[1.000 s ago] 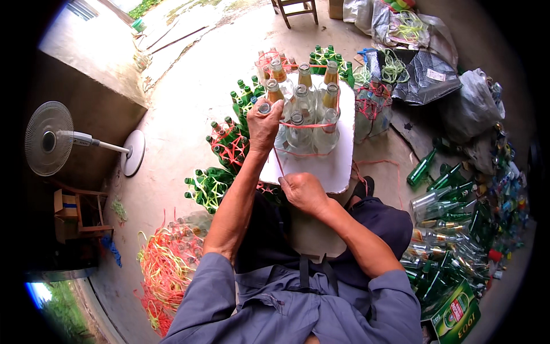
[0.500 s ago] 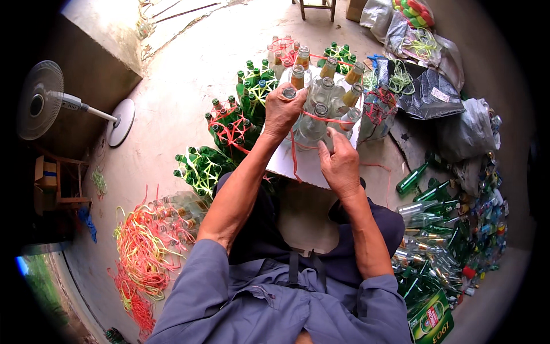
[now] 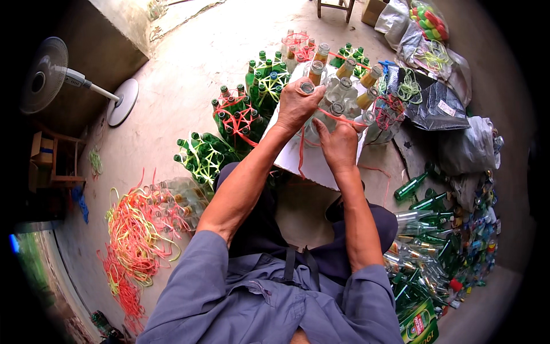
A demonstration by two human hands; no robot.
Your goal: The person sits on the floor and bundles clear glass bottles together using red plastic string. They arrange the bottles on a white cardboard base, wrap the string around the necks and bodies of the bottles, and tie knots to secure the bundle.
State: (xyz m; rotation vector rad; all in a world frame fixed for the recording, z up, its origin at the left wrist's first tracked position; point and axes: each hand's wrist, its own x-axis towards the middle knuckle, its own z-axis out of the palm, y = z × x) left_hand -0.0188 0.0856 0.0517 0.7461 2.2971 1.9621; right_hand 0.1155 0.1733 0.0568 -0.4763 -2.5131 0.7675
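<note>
A cluster of clear glass bottles (image 3: 337, 108) stands upright on a white board (image 3: 318, 168) before me. My left hand (image 3: 298, 108) is closed around the neck of a clear glass bottle (image 3: 307, 88) at the cluster's left side. Across the bottles' upper parts runs a red plastic strap (image 3: 342, 119), and a loose end hangs over the board. My right hand (image 3: 340, 144) is at the front right of the cluster, beside the strap, with its fingers curled and thumb raised. What those fingers hold, if anything, is hidden.
Strapped bundles of green bottles (image 3: 234, 114) stand to the left, near a pile of red and yellow straps (image 3: 134, 229). Loose bottles (image 3: 421, 235) lie at the right. A fan (image 3: 86, 83) is far left; black sheeting (image 3: 438, 106) and bags lie far right.
The right hand's fingers have gone from partly spread to curled against the front of the bottles. My left hand stays on the bottle neck. The whole view has shifted slightly.
</note>
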